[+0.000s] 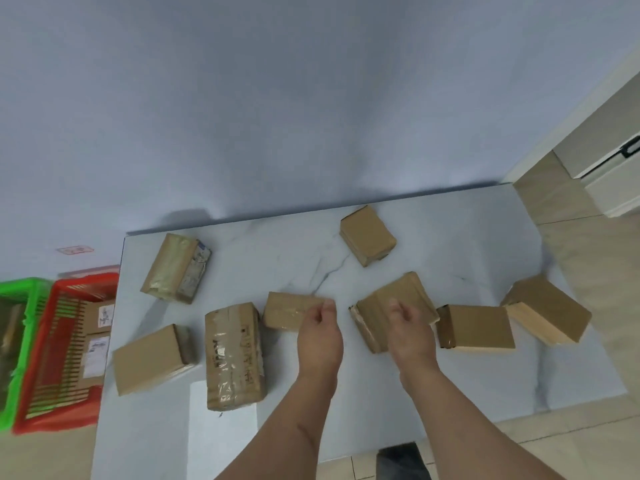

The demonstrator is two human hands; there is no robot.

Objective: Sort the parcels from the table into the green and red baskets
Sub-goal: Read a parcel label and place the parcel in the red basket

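Note:
Several brown cardboard parcels lie scattered on the white marble table [415,403]. My left hand [320,336] hovers over the right end of a small flat parcel [289,310], fingers curled and apart, holding nothing. My right hand [410,332] is over a tilted parcel [394,303] at the centre, fingers loosely spread and empty. A tall taped parcel [233,355] stands left of my left hand. On the floor to the left sit the red basket [52,410], with labelled parcels inside, and the green basket [20,292] beyond it.
More parcels lie at the far left [176,268], front left [149,358], back [367,235], right [476,327] and far right edge [547,308]. A blue-grey wall rises behind the table. A cabinet [606,157] stands at right on the tiled floor.

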